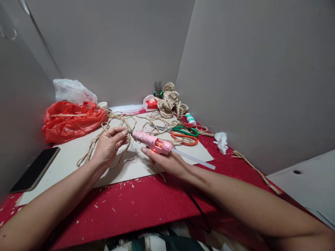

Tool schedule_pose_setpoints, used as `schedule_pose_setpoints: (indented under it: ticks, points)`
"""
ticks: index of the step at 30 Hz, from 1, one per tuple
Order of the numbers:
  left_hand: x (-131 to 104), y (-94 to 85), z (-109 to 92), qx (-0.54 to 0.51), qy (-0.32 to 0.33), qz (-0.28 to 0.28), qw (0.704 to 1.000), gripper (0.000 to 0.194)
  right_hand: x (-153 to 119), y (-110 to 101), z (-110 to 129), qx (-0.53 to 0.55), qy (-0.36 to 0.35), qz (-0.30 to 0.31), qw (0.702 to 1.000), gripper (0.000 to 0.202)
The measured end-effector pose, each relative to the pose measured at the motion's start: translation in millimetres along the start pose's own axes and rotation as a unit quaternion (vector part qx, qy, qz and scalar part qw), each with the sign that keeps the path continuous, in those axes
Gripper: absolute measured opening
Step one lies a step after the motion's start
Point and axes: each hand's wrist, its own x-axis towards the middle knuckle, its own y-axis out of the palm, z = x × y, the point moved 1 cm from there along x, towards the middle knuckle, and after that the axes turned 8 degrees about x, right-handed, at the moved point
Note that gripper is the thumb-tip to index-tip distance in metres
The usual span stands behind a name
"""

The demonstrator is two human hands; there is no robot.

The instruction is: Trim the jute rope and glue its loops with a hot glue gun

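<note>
My right hand point(164, 158) is wrapped round a pink glue gun point(149, 139), whose nozzle points left. A clear glue stick point(195, 159) juts from its back end, and a small orange light glows on its body. My left hand point(108, 144) pinches a braided straw rope point(127, 141) close to the nozzle; whether the tip touches the rope I cannot tell. More of the rope hangs in loops below and behind my fingers. Beneath both hands lies a white board point(104, 176). Scissors point(184, 131) with green and orange handles rest just beyond my right hand.
A black phone point(35, 169) lies at the left, before a red plastic bag point(73, 120). At the back are glue sticks point(127, 109), a red-and-white box point(150, 103), pliers point(158, 90) and coiled rope point(169, 101). Crumpled tissue point(221, 142) sits at right. Grey walls enclose the red tabletop point(125, 209).
</note>
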Motion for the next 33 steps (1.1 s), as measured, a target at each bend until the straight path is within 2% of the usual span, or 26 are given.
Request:
schedule_pose_setpoints:
  ticks: [10, 30, 33]
  points:
    - [0.2, -1.0, -2.3, -0.009, 0.005, -0.005, 1.000, 0.029, -2.0, 1.4, -2.4, 0.005, -0.005, 0.017, 1.000, 0.035]
    - [3.9, -5.2, -1.5, -0.037, -0.002, -0.002, 0.999, 0.027, -3.3, 2.8, -1.7, 0.027, 0.010, 0.034, 0.999, 0.021]
    - [3.0, -4.4, -2.3, -0.034, -0.003, -0.004, 0.999, 0.029, -3.0, 2.6, -1.0, 0.017, -0.004, 0.037, 0.999, 0.025]
